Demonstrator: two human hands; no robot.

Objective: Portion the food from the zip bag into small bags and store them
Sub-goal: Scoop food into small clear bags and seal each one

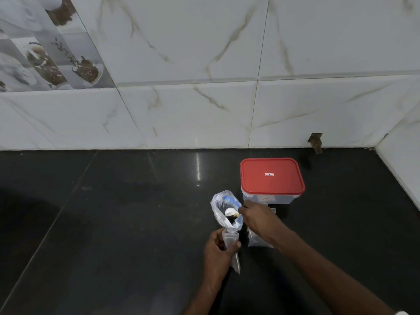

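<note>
A clear zip bag [223, 206] with a blue strip stands open on the dark counter, just left of a red-lidded container. My right hand [256, 218] pinches the handle of a white spoon [230, 211] whose bowl sits inside the bag's mouth. Just below the bag, my left hand [217, 255] grips a small clear bag [231, 244], which hangs down past my fingers. More small clear bags [258, 241] lie on the counter under my right wrist, partly hidden.
A clear plastic container with a red lid [271, 176] stands shut behind my right hand. The black counter [113, 223] runs to a white marble-tile wall [204, 110] at the back and on the right. A chipped hole [316, 142] marks the wall's base.
</note>
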